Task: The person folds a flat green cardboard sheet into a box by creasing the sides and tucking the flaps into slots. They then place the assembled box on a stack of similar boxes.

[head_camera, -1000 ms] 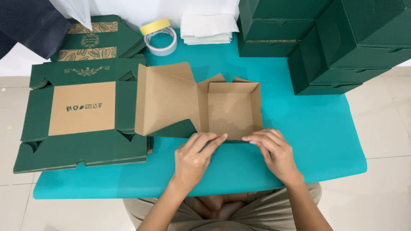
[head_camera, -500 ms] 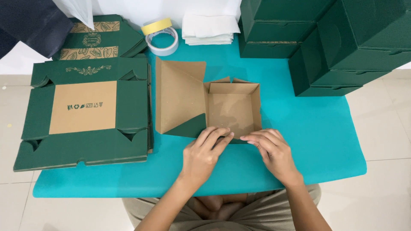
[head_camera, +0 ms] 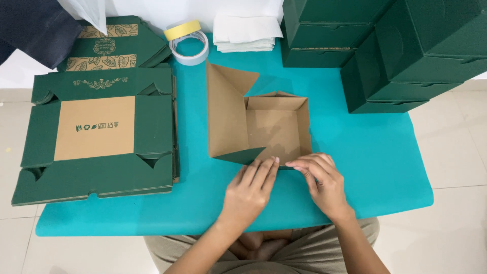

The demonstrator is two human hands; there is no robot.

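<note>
At table centre, my left hand (head_camera: 251, 190) and right hand (head_camera: 320, 181) press flat, fingers together, on the near wall of the half-folded cardboard box (head_camera: 258, 124). I judge folding is midway; next, the tall flap at nine o'clock needs closing.

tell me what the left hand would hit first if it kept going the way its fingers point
The left hand points up and right, fingertips already at the near wall of the half-folded box. It would meet that wall first, then probably the box's inside; depth is hard to judge.
</note>
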